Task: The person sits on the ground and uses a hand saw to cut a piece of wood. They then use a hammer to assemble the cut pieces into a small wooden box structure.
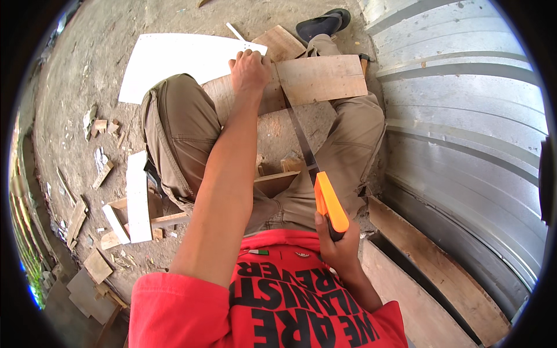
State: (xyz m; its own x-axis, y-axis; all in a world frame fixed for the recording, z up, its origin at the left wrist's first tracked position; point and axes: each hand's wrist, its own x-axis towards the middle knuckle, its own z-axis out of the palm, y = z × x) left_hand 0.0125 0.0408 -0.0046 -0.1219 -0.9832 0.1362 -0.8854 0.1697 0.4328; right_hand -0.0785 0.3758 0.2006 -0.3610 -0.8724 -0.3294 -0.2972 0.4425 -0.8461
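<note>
A wooden board (325,76) lies crosswise over my legs, left end by the left knee and right end over the right shin. My left hand (250,71) presses on it with bent fingers curled over its far edge. My right hand (339,240) grips the orange and black handle of a handsaw (331,203). The saw's blade (303,139) runs up and away to the board, meeting its near edge just right of my left hand. A thin dark line crosses the board where the blade sits.
A white panel (174,58) lies beyond my left knee, with a loose wooden piece (279,43) beside it. Corrugated metal sheeting (464,110) rises on the right, above long planks (441,267). Wood offcuts (97,265) and white-faced strips (138,200) lie on the left.
</note>
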